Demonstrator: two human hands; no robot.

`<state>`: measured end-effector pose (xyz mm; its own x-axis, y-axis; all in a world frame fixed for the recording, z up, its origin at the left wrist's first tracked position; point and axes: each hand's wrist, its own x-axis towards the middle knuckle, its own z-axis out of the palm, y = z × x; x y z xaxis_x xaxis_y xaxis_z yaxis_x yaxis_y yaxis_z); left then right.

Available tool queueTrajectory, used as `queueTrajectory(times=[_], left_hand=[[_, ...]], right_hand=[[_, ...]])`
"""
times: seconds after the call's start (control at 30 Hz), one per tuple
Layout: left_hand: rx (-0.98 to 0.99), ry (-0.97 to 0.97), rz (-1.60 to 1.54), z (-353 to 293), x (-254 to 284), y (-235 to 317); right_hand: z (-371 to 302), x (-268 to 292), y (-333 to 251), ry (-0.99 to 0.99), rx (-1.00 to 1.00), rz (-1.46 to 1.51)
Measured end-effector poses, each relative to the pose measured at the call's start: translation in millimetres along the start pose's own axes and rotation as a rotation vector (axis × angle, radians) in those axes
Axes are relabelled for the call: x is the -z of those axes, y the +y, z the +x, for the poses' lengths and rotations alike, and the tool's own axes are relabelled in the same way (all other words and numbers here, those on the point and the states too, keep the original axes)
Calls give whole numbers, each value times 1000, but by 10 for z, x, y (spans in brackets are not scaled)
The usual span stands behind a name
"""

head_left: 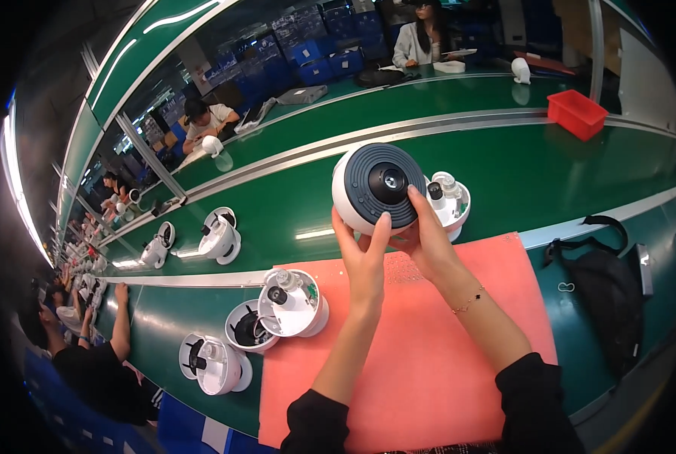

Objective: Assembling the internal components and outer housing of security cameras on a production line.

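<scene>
Both my hands hold up a round white dome camera (378,185) with a dark ribbed face and a lens in its middle. My left hand (362,256) grips its lower left edge, fingers up over the rim. My right hand (427,234) holds its lower right side, one finger lying across the dark face. The camera hangs above the far edge of a pink mat (421,363) on the green bench. Just behind it to the right sits an open white camera base (450,201) with small parts standing in it.
More white camera parts lie left of the mat (292,304), (215,366) and on the green conveyor (218,236). A black bag (606,291) rests at the right. A red bin (577,113) stands far right. Other people work at the left (99,363) and across the line (425,38).
</scene>
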<state>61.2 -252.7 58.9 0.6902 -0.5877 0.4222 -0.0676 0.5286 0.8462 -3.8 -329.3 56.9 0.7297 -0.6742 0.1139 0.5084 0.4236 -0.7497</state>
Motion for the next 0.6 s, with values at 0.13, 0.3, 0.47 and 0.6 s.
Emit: queueTrajectory(times=[0.13, 0.3, 0.47, 0.6], left_hand=[[-166, 96, 175, 38, 8, -55], [-306, 200, 412, 221, 174, -297], [-87, 297, -71, 494, 333, -598], [426, 417, -450, 572, 814, -612]], right_hand=[[4, 96, -79, -37, -114, -137], [178, 749, -415, 440, 506, -1205], [127, 1495, -525, 557, 204, -1309], [82, 1375, -461, 269, -235, -668]])
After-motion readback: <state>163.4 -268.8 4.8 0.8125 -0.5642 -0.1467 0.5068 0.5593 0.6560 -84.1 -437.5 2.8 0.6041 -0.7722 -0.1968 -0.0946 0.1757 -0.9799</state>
